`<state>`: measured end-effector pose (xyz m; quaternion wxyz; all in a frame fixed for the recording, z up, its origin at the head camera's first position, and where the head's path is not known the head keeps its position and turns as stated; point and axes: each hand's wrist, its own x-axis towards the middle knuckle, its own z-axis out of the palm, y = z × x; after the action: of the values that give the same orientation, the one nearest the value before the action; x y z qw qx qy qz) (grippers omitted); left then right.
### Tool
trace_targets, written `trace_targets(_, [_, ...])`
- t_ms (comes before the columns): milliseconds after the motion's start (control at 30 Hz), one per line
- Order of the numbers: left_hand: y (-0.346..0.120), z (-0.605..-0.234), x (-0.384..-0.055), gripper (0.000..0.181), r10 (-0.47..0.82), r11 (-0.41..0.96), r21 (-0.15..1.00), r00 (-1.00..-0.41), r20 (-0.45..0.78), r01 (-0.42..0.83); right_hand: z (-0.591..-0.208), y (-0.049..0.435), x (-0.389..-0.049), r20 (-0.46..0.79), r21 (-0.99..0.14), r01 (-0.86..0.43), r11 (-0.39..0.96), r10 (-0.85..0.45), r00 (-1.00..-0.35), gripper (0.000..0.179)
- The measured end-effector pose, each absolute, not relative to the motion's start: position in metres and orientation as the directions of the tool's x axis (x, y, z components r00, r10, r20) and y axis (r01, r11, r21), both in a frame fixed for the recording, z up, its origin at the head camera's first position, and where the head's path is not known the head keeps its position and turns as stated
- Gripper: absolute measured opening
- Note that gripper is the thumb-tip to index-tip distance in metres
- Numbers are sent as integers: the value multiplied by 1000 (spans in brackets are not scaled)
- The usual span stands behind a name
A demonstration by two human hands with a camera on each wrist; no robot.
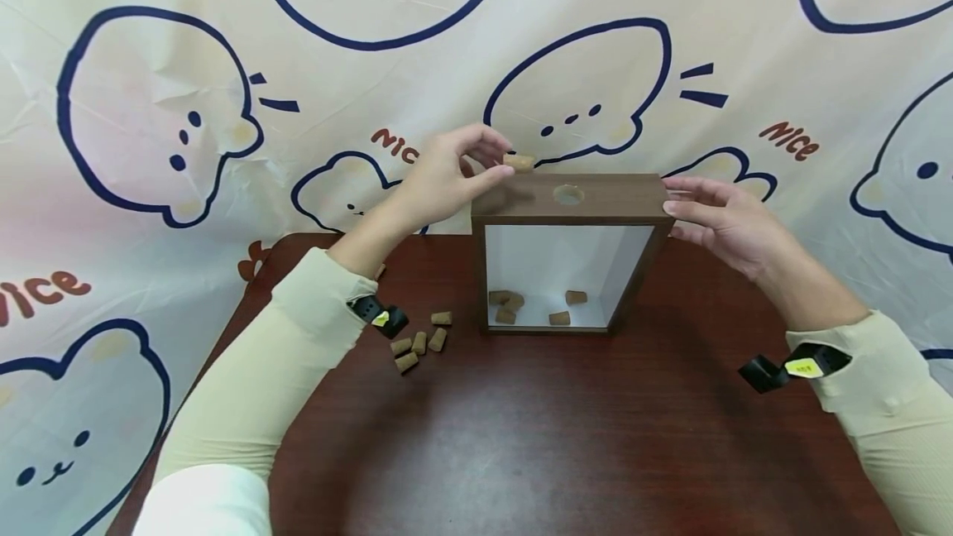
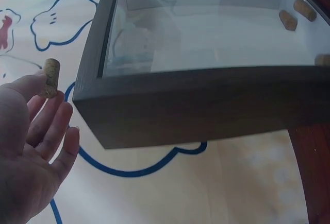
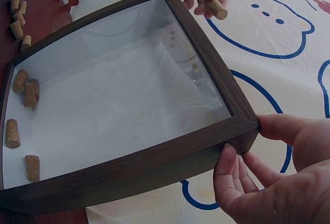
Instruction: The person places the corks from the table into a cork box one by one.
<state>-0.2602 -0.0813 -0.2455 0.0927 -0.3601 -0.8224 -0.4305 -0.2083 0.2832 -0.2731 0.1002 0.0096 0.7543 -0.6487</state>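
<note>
A dark wooden shadow box [image 1: 521, 201] with a clear front stands upright on the table, a round hole [image 1: 568, 194] in its top. Several corks [image 1: 560, 318] lie on its floor. Just above the left end of the top, my left hand [image 1: 447, 168] pinches a cork [image 1: 519, 161] between thumb and fingers; the left wrist view shows this cork [image 2: 52, 77] apart from the box. My right hand [image 1: 733, 226] holds the box's upper right corner, thumb and fingertips on either side of it in the right wrist view.
Several loose corks [image 1: 419, 343] lie on the dark red-brown table [image 1: 521, 437], left of the box. One more cork [image 1: 380, 271] is partly hidden behind my left forearm. A cream cloth [image 1: 417, 89] with blue line drawings hangs behind the table.
</note>
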Motion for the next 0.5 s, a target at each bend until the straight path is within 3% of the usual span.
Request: trace_targets(500, [-50,-249,-265,24,540,325,657,-704,462,680,-273,283,-208,-155,-978,136,158,-117,-981,40])
